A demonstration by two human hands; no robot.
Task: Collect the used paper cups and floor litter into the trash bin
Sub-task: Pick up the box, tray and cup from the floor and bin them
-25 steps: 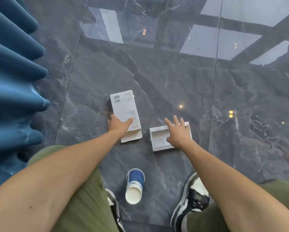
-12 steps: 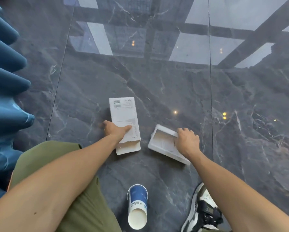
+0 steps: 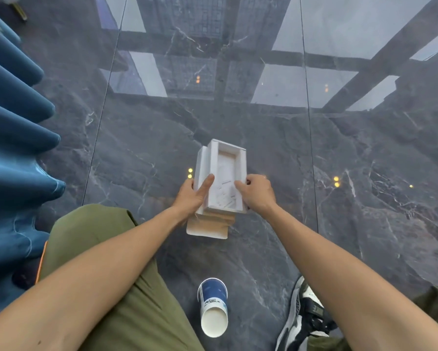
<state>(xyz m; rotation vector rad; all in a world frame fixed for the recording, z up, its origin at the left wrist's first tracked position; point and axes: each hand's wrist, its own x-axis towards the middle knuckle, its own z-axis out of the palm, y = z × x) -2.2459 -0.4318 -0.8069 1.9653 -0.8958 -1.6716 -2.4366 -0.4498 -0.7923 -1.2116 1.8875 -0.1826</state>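
Observation:
A white open box tray (image 3: 225, 163) sits stacked on top of a white carton (image 3: 207, 228), whose brown flap end pokes out toward me. My left hand (image 3: 194, 195) grips the stack's left side with a finger laid over the tray. My right hand (image 3: 257, 192) grips the tray's right edge. Both pieces are held together above the dark marble floor (image 3: 142, 153). A blue and white paper cup (image 3: 214, 306) lies on its side on the floor between my legs, its open mouth toward me. No trash bin is in view.
A blue padded, ribbed seat or wall panel (image 3: 15, 153) fills the left edge. My knees in olive trousers and a black and white shoe (image 3: 304, 317) are at the bottom. The glossy floor mirrors ceiling beams and lights.
My right hand lifted the tray from the floor and brought it left onto the carton. My left hand raised the carton. Both hands now hold the two pieces as one stack.

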